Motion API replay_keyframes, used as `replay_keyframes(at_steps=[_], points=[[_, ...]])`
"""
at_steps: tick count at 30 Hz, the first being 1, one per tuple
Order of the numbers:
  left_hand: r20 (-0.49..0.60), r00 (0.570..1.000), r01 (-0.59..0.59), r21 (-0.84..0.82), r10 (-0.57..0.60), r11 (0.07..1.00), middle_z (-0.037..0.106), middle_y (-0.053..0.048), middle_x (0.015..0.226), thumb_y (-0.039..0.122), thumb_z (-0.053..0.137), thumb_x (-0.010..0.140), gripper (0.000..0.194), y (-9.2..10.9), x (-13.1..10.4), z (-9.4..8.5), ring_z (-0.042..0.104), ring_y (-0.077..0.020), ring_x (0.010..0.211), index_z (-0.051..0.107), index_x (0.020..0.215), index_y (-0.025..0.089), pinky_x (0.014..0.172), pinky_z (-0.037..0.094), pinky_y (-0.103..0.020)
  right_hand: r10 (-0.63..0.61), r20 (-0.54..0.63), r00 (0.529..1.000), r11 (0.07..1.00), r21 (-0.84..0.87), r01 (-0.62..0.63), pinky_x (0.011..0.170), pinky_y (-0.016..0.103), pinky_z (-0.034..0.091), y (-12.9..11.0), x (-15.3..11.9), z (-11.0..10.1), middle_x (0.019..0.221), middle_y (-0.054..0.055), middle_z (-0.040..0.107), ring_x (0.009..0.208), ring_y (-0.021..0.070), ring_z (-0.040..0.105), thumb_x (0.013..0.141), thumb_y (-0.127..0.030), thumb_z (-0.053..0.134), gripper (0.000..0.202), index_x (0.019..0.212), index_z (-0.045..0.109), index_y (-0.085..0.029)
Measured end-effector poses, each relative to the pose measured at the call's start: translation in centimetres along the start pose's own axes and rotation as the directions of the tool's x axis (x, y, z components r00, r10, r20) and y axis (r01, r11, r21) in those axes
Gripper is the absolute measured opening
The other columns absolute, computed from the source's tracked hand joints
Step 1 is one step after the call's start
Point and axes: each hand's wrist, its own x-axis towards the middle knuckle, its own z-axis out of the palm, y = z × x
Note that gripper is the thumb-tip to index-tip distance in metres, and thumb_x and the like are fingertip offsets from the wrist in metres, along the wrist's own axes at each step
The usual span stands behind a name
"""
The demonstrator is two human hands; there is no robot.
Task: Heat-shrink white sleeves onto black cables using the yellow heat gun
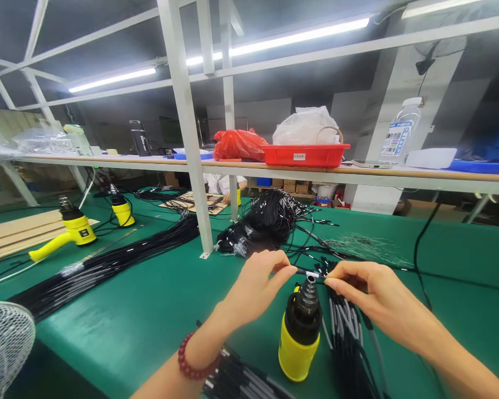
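Between my two hands a thin black cable [312, 274] with a white sleeve is stretched level. My left hand [261, 282] pinches its left end, and my right hand [366, 285] pinches it on the right. Just beneath the white sleeve stands a yellow and black heat gun [300, 332], its metal nozzle pointing up. Black and grey cables [349, 343] lie in a bundle under my right hand. Another cable bundle [245, 377] is below my left forearm, partly hidden by it.
A large heap of black cables [261, 221] lies behind my hands, near a white shelf post [191, 138]. Further heat guns [77, 224] and a long cable bundle [120, 257] are on the left. A red tray [303, 156] sits on the shelf. Across the bench a person's hand [227, 198] shows.
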Motion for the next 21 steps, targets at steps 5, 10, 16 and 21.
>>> replay_keyframes(at_steps=[5, 10, 16, 21], points=[[0.015, 1.000, 0.015, 0.009, -0.015, 1.000, 0.055, 0.003, 0.067, 0.033, 0.040, 0.102, 0.041, -0.3, 0.0, 0.0, 0.050, -0.0141, 0.067, 0.052, 0.066, 0.018, 0.066, 0.036, -0.027, -0.018, 0.017, 1.000, 0.998, -0.056, 0.019, 0.050, 0.026, 0.029, -0.1, 0.0, 0.2, 0.060, 0.000, 0.055, 0.054, 0.0159, 0.044, 0.094, -0.047, 0.044, 0.040, 0.065, 0.056, -0.022], [-0.034, 0.999, -0.027, -0.092, 0.023, 0.995, 0.061, 0.000, 0.089, 0.022, 0.056, 0.095, 0.008, -0.5, -0.2, 0.4, 0.054, -0.0166, 0.086, 0.058, 0.088, 0.019, 0.079, 0.040, -0.028, -0.012, -0.026, 1.000, 0.999, 0.034, 0.013, 0.056, 0.026, 0.038, 0.1, -0.1, 0.4, 0.066, -0.001, 0.059, 0.062, 0.0178, 0.050, 0.090, -0.043, 0.050, 0.028, 0.071, 0.058, -0.024], [-0.033, 0.999, 0.015, -0.036, -0.017, 0.999, 0.062, 0.000, 0.087, 0.030, 0.049, 0.099, 0.019, -0.2, 0.3, 0.4, 0.054, -0.0176, 0.085, 0.058, 0.086, 0.020, 0.079, 0.040, -0.030, 0.020, -0.031, 0.999, 0.998, 0.054, -0.018, 0.056, 0.027, 0.039, 0.6, -0.1, 0.0, 0.068, 0.000, 0.061, 0.063, 0.0179, 0.053, 0.092, -0.048, 0.050, 0.034, 0.072, 0.061, -0.023], [0.007, 0.996, 0.084, 0.186, -0.087, 0.979, 0.066, -0.003, 0.097, 0.031, 0.049, 0.096, 0.014, -4.4, -1.1, 0.2, 0.058, -0.0223, 0.095, 0.058, 0.099, 0.021, 0.087, 0.042, -0.037, 0.149, -0.103, 0.983, 0.989, -0.008, -0.151, 0.067, 0.030, 0.050, 4.8, 0.2, -0.7, 0.080, 0.005, 0.071, 0.074, 0.0207, 0.066, 0.096, -0.040, 0.047, 0.032, 0.083, 0.066, -0.018]])
